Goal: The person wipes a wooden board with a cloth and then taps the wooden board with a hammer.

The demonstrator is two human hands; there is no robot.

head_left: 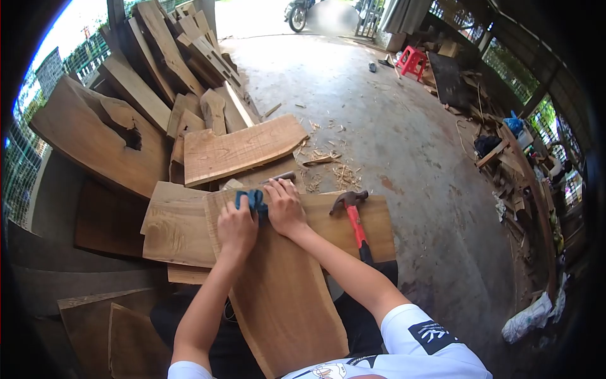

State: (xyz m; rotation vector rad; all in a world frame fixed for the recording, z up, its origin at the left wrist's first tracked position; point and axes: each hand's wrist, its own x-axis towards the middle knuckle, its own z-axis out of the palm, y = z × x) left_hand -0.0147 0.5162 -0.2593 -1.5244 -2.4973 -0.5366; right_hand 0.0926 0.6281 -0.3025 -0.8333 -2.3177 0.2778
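Hands [237, 228] [287, 207], two; blue object [255, 199], one

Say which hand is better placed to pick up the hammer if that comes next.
Probably the right hand: it is nearer the hammer, which lies to its right. The left hand, at the blue object, would likely have to reach past the right arm.

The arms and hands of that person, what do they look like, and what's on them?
The left hand and right hand wear no gloves. Both forearms are uncovered below short white sleeves; the right one has a black patch with white writing.
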